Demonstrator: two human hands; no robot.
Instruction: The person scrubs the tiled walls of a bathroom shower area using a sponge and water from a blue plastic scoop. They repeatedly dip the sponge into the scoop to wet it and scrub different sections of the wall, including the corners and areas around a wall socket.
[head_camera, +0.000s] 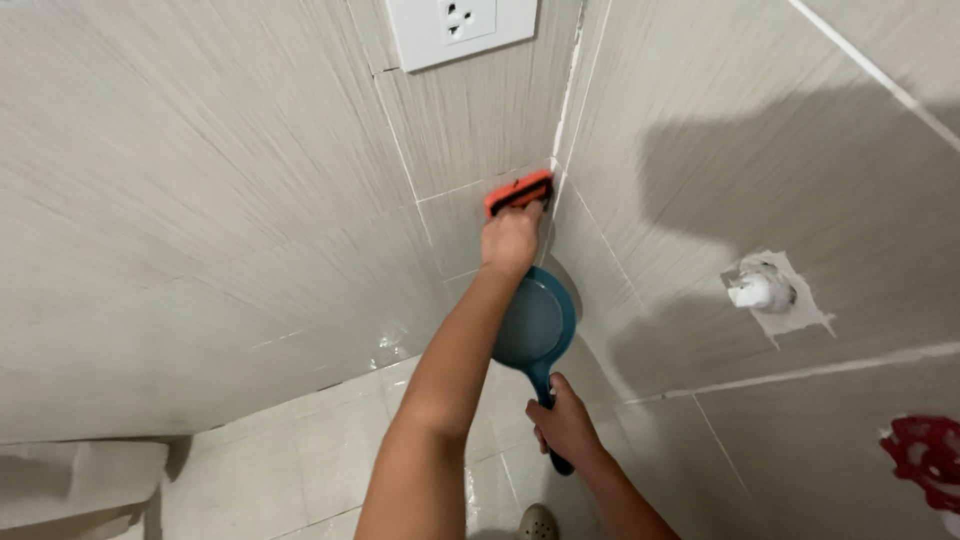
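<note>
My left hand reaches up into the corner where two grey tiled walls meet and grips an orange tool with a black edge, pressed against the white grout line of the corner. Below it, my right hand is closed around the dark blue handle of a round blue dish. The dish is held close to the corner, just under my left wrist. My left forearm hides part of the dish's left rim.
A white wall socket sits high on the left wall. A capped white pipe stub in a rough patch sticks out of the right wall, with a red mark lower down. A shoe tip shows on the pale tiled floor.
</note>
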